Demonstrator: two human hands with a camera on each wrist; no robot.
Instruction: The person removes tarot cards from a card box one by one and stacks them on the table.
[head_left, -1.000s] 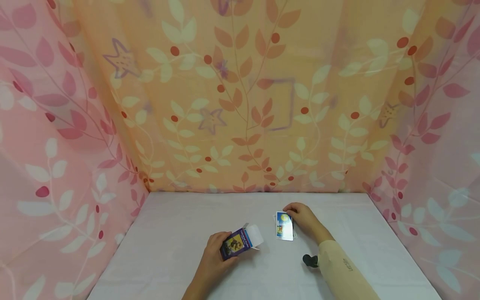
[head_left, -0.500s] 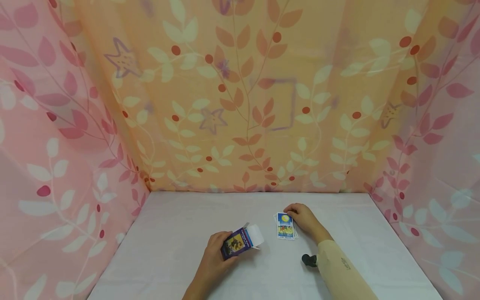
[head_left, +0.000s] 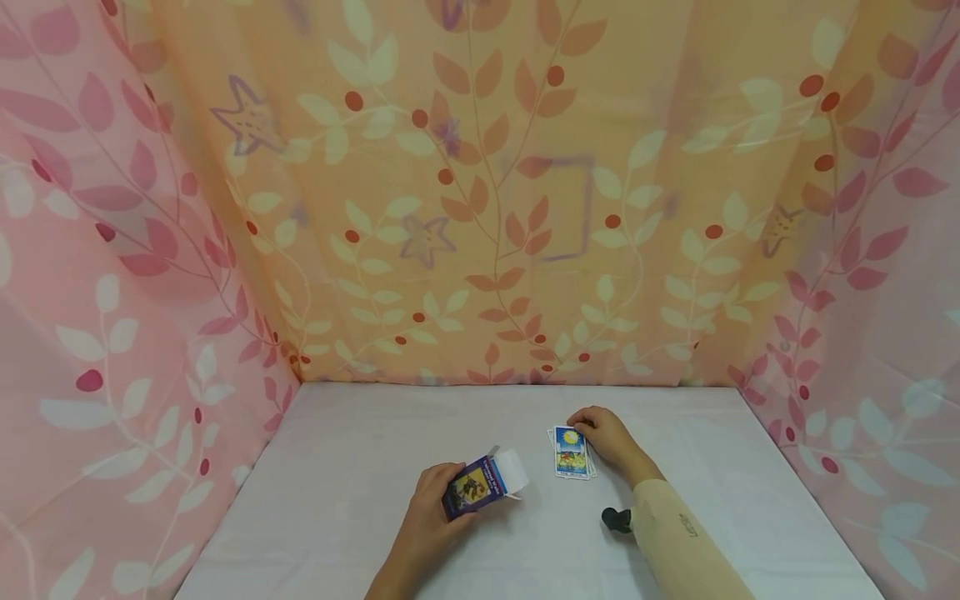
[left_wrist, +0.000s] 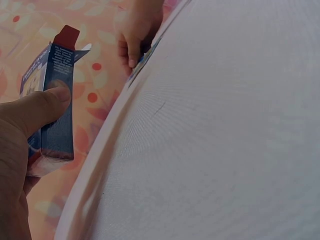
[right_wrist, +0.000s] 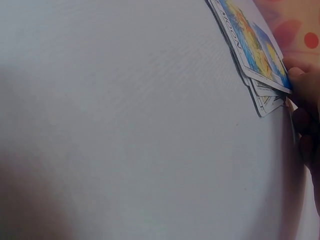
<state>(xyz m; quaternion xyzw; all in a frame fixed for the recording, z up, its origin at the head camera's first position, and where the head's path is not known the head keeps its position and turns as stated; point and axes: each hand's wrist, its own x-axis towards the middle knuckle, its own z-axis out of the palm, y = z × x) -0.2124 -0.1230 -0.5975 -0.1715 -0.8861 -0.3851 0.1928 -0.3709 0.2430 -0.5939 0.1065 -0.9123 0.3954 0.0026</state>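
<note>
The open Universal Waite card box (head_left: 471,490) is gripped by the left hand (head_left: 429,510) over the desk (head_left: 337,483). To the right, the Moon card (head_left: 572,454) lies atop an uneven pile of cards (right_wrist: 269,103), its far edge pinched by the right hand (head_left: 606,435). Cards are apparently being stacked; next, a light grip would be needed, with the lower ones left undisturbed.

The head view looks forward and down from above the near side of the table (head_left: 322,483), farthest off, taking in the left hand (head_left: 437,504), right hand (head_left: 606,433) and curtain (head_left: 480,275). The left wrist view, tilted, looks from close by past the box (left_wrist: 59,110) toward the cards (left_wrist: 145,60). The right wrist view, also tilted and near, faces mostly table. All three share the cards and right hand.
</note>
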